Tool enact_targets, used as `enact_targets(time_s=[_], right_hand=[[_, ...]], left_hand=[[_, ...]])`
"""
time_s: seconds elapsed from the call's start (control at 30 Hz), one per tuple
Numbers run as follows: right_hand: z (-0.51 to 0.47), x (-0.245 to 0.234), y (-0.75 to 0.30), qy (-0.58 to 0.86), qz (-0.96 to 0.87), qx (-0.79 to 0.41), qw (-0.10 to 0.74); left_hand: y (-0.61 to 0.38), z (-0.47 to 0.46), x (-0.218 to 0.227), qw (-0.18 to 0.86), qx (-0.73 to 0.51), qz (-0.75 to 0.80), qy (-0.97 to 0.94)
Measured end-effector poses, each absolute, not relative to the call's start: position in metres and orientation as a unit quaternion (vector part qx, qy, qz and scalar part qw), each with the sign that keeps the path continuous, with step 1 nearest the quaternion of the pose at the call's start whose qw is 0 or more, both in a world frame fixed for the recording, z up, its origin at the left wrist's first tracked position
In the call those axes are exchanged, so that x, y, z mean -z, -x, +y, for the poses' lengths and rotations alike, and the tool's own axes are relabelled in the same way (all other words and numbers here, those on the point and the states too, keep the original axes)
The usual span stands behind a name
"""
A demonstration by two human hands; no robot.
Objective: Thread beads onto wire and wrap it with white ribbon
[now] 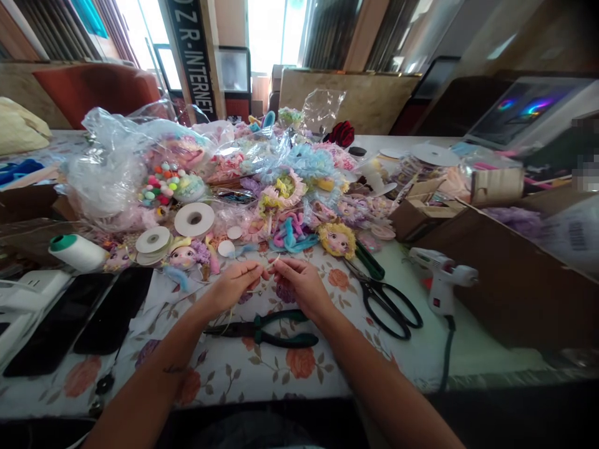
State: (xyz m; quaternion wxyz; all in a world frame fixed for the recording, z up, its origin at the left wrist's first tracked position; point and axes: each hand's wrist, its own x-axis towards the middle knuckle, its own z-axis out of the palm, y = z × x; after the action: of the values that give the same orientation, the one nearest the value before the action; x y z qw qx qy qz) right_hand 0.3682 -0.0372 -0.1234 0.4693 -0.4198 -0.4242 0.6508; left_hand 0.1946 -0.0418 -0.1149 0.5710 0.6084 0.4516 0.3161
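Observation:
My left hand (238,280) and my right hand (298,279) meet fingertip to fingertip above the flowered tablecloth (206,374). Both pinch a thin pale strand (277,258), whose short end pokes up between the fingers; its exact kind is too small to tell. A fine yellowish length hangs below my left hand. Under the hands lie long-nose pliers (281,330) with dark green handles, jaws pointing left. Right of my right hand are black-handled scissors (393,305) and a doll face with curly yellow hair (337,239).
Behind the hands rises a heap of plastic bags (107,162), pompoms (163,184) and ribbon spools (194,218). At left are a thread cone (77,252) and two dark phones (115,312). A white glue gun (442,280) stands at right beside a cardboard box (510,280).

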Motion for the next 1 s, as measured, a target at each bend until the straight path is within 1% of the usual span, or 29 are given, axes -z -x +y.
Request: enact_targets(time_s=[0.07, 0.17, 0.33, 0.4, 0.5, 0.63, 0.87, 1.0], right_hand=[[-0.038, 0.127, -0.366, 0.424, -0.402, -0.646, 0.491], [-0.039, 0.127, -0.368, 0.438, -0.451, -0.601, 0.493], [-0.043, 0.124, -0.366, 0.415, -0.597, -0.467, 0.504], [-0.044, 0.125, -0.364, 0.404, -0.623, -0.444, 0.502], [-0.044, 0.126, -0.362, 0.414, -0.636, -0.420, 0.497], [-0.043, 0.129, -0.362, 0.438, -0.624, -0.407, 0.502], [-0.045, 0.129, -0.362, 0.432, -0.608, -0.409, 0.526], [-0.046, 0.128, -0.362, 0.432, -0.590, -0.432, 0.528]], left_hand=[[-0.195, -0.044, 0.117, 0.579, -0.300, 0.449, -0.611], [-0.195, -0.045, 0.116, 0.595, -0.293, 0.447, -0.600], [-0.199, -0.046, 0.111, 0.647, -0.354, 0.431, -0.520], [-0.200, -0.047, 0.111, 0.666, -0.371, 0.421, -0.492], [-0.203, -0.049, 0.114, 0.666, -0.369, 0.417, -0.497], [-0.205, -0.051, 0.117, 0.654, -0.360, 0.433, -0.506], [-0.205, -0.051, 0.110, 0.641, -0.346, 0.450, -0.517], [-0.203, -0.051, 0.110, 0.636, -0.320, 0.454, -0.536]])
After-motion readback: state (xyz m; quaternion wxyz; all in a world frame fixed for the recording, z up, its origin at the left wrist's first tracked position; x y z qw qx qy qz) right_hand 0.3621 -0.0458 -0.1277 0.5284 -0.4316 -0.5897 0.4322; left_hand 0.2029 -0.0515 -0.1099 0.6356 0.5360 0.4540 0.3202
